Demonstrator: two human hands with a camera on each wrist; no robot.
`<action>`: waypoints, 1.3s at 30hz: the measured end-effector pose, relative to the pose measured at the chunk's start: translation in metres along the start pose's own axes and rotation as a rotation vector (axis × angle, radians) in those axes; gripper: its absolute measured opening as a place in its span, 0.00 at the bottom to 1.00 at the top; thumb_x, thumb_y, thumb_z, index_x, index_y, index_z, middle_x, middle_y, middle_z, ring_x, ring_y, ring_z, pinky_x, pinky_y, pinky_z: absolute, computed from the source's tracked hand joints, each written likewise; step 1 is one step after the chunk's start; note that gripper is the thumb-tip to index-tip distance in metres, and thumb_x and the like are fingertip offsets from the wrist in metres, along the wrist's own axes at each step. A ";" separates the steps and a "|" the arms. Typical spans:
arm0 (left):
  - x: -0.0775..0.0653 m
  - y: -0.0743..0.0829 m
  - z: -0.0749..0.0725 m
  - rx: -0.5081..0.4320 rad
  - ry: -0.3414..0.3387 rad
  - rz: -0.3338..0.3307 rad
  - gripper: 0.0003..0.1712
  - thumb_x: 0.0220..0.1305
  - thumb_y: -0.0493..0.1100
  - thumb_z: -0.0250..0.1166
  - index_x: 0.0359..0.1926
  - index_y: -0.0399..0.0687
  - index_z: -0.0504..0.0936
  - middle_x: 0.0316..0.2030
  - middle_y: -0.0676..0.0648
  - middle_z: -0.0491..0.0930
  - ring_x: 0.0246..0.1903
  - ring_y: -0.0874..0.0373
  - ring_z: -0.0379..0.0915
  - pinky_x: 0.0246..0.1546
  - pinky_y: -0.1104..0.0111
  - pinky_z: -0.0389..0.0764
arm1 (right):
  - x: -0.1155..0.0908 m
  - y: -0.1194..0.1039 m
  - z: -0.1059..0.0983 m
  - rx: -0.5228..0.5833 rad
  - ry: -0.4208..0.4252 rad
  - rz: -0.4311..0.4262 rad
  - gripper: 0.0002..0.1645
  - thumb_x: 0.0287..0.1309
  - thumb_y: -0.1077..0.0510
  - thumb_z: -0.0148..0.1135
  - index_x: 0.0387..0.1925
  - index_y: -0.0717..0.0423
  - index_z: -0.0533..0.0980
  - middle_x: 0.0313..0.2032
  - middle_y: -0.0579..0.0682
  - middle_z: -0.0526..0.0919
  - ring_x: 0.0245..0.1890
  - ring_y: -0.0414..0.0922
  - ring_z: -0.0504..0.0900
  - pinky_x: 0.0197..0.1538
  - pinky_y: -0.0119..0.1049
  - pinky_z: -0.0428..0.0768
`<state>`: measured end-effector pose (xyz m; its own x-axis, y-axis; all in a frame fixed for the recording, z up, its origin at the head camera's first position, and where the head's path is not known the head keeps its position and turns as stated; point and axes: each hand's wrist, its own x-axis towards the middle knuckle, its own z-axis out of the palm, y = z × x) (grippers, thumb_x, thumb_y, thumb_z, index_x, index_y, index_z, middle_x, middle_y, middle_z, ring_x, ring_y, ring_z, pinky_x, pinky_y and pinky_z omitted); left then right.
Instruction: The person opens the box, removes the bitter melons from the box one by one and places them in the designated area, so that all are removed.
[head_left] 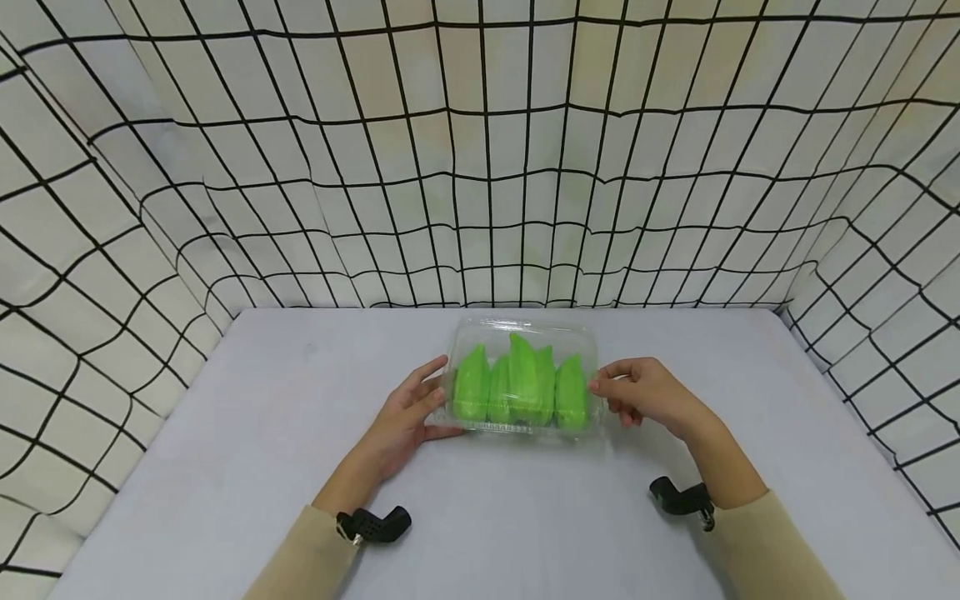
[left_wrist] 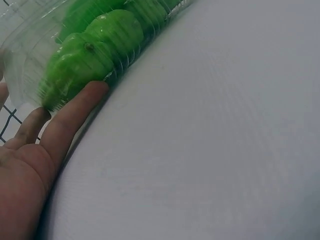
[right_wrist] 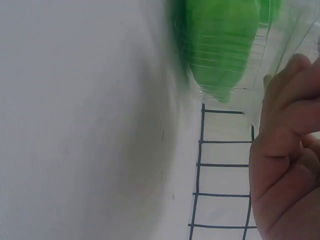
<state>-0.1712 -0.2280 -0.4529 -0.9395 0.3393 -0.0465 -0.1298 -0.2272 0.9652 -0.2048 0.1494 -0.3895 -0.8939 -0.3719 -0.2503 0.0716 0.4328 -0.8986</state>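
Note:
A clear plastic clamshell box [head_left: 525, 327] stands in the middle of the white table near its back edge. Inside it are several bright green, pointed, ridged fruits [head_left: 523, 379], which look like star fruit. Along the box's left side my left hand [head_left: 401, 421] rests with its fingers fairly straight. One finger [left_wrist: 75, 112] of it touches the lower edge of the plastic in the left wrist view. At the opposite side my right hand [head_left: 647, 390] pinches the box's right edge between thumb and forefinger. Its other fingers are bent, and their tips are partly hidden in the right wrist view.
The white table [head_left: 480, 517] spreads out in front and to both sides. Black netting [head_left: 487, 175] hangs before pale walls at the back, left and right. A small black wrist camera [head_left: 378, 525] sits at the left sleeve, another black camera [head_left: 678, 497] at the right.

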 end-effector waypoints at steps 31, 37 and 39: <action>0.001 0.002 -0.002 -0.012 0.006 -0.008 0.32 0.77 0.42 0.53 0.76 0.62 0.56 0.73 0.41 0.57 0.64 0.45 0.68 0.52 0.43 0.80 | -0.003 -0.006 0.003 0.035 -0.036 -0.042 0.35 0.68 0.46 0.61 0.63 0.69 0.69 0.19 0.48 0.77 0.15 0.39 0.72 0.19 0.28 0.67; -0.006 -0.003 -0.004 -0.013 -0.012 -0.028 0.34 0.77 0.43 0.52 0.78 0.59 0.51 0.75 0.39 0.52 0.65 0.44 0.67 0.54 0.43 0.79 | -0.005 0.004 0.005 0.090 -0.068 -0.060 0.37 0.69 0.46 0.60 0.65 0.72 0.68 0.22 0.48 0.79 0.15 0.38 0.72 0.20 0.28 0.70; -0.004 -0.002 -0.005 -0.011 -0.006 -0.019 0.34 0.77 0.43 0.52 0.78 0.58 0.51 0.75 0.38 0.51 0.66 0.43 0.66 0.54 0.43 0.79 | -0.002 0.003 0.006 0.124 -0.059 -0.056 0.38 0.68 0.46 0.60 0.66 0.71 0.66 0.21 0.48 0.79 0.15 0.37 0.71 0.20 0.28 0.68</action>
<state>-0.1683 -0.2333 -0.4560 -0.9350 0.3490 -0.0629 -0.1506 -0.2304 0.9614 -0.2000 0.1471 -0.3936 -0.8707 -0.4417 -0.2161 0.0797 0.3069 -0.9484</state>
